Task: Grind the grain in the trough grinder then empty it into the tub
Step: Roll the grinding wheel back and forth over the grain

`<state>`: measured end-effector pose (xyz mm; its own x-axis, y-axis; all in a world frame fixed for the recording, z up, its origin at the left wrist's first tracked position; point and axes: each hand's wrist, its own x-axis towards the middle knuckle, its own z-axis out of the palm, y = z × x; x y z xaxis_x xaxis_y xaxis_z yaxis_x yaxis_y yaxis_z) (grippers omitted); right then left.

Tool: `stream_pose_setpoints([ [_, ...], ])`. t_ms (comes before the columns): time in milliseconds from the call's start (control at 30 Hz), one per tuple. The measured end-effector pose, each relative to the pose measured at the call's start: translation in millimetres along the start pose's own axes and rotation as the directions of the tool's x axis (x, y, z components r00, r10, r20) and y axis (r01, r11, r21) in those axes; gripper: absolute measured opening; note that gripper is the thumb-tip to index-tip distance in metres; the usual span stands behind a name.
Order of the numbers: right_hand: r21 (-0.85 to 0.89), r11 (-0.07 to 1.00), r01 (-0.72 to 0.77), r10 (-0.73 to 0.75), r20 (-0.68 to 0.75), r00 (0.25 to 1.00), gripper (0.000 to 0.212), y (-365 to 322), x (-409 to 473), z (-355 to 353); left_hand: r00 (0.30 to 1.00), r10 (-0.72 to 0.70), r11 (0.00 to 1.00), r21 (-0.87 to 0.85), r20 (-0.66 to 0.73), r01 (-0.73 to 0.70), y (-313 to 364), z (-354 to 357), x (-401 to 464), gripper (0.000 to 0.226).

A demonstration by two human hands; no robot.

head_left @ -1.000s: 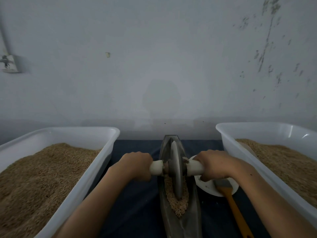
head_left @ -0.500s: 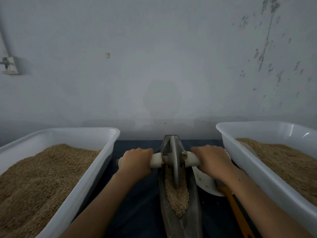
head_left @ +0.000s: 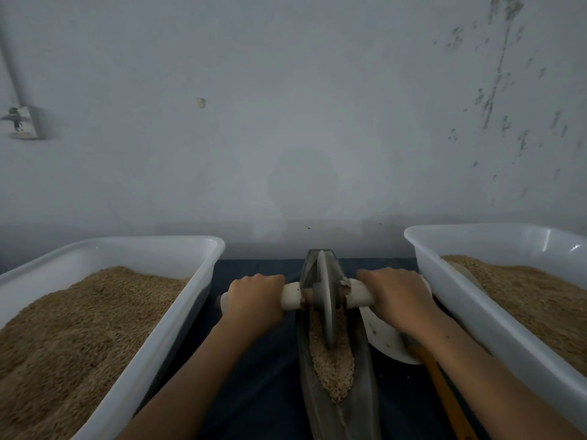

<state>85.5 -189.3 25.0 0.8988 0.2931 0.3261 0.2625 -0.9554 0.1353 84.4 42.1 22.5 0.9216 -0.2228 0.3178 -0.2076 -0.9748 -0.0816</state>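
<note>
Low in the centre of the frame, both hands are on the roller. Left hand wraps the white handle on its side of the wheel, fingers curled tight over the top, knuckles up. Right hand does the same on the other side, fingers pressed round the grip. An even hold either side makes sense: it keeps the thin disc upright in the narrow trough so it rolls along the groove rather than tipping against a wall.

Wheel sits toward the far end of the trough, edge down in the grain, which lies heaped along the channel toward the bottom of the frame. Those kernels look coarse and whole to me, so I'd judge grinding is under way and far from done; nothing has been tipped out.

Left of the frame, a white tub piled with grain. Right of the frame, another tub, also holding grain. Which one takes the ground batch, I cannot tell. Both sit just beside the trough on the dark counter, within easy reach for the emptying.

Under the right forearm, a white dish and an orange handle, likely a brush or scraper for clearing the channel; its head is hidden.
</note>
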Motion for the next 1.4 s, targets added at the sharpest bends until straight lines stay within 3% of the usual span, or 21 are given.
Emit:
stream_pose_setpoints([
  [67,-0.031,1.000,0.002,-0.004,-0.088,0.996,0.011,-0.6,0.7,7.3,0.999,-0.011,1.000,-0.010,-0.044,0.011,0.1,2.6,-0.8,0.020],
  [167,-0.010,1.000,0.022,-0.022,-0.043,0.999,0.010,1.2,0.4,5.8,1.000,0.003,1.000,-0.007,-0.010,-0.003,-1.0,2.2,-1.0,0.022],
  [267,0.063,0.998,0.026,-0.037,0.184,0.982,0.014,3.9,-1.1,-8.3,0.995,0.036,0.999,0.017,0.090,-0.037,-1.6,-2.9,0.1,0.025],
  [367,0.100,0.995,0.006,-0.047,0.415,0.908,0.032,4.0,-2.3,-23.9,0.968,0.053,0.998,0.008,0.247,-0.057,-1.9,-9.1,2.1,0.032],
  [467,0.119,0.993,-0.018,-0.044,0.496,0.867,0.039,3.0,-2.8,-28.7,0.934,0.061,0.998,-0.029,0.353,-0.054,-3.5,-12.5,2.4,0.038],
  [600,0.089,0.996,-0.019,-0.020,0.423,0.906,0.031,2.5,-2.0,-21.8,0.971,0.046,0.999,0.014,0.235,-0.051,-0.6,-9.8,2.5,0.034],
  [767,0.020,1.000,-0.010,0.010,0.017,1.000,0.008,0.3,-1.2,-1.0,1.000,-0.013,1.000,0.014,-0.001,0.013,3.5,-2.4,1.2,0.021],
  [867,-0.013,1.000,0.015,-0.016,-0.066,0.998,0.008,-1.0,-0.1,3.3,0.999,-0.026,1.000,0.002,-0.019,0.026,2.9,1.8,-1.1,0.020],
  [967,0.004,1.000,0.027,-0.027,0.026,0.999,0.012,0.3,-0.3,-3.6,1.000,-0.015,1.000,0.000,0.025,0.015,1.0,1.6,-0.3,0.021],
  [1033,0.051,0.998,0.030,-0.039,0.191,0.981,0.016,2.4,-0.8,-12.2,0.995,0.018,1.000,0.009,0.094,-0.019,-0.3,-1.5,2.0,0.025],
  [1167,0.154,0.987,-0.047,-0.035,0.487,0.873,0.038,6.5,-2.7,-25.2,0.969,0.066,0.996,0.036,0.237,-0.076,-1.6,-8.7,3.9,0.032],
  [1300,0.162,0.985,-0.054,-0.034,0.497,0.867,0.036,6.4,-3.2,-23.6,0.970,0.072,0.996,0.036,0.231,-0.083,-2.2,-7.6,4.5,0.032],
  [1400,0.108,0.994,-0.023,-0.017,0.353,0.936,0.024,5.3,-1.5,-15.1,0.988,0.057,0.998,0.015,0.141,-0.060,-2.1,-2.4,4.2,0.027],
])
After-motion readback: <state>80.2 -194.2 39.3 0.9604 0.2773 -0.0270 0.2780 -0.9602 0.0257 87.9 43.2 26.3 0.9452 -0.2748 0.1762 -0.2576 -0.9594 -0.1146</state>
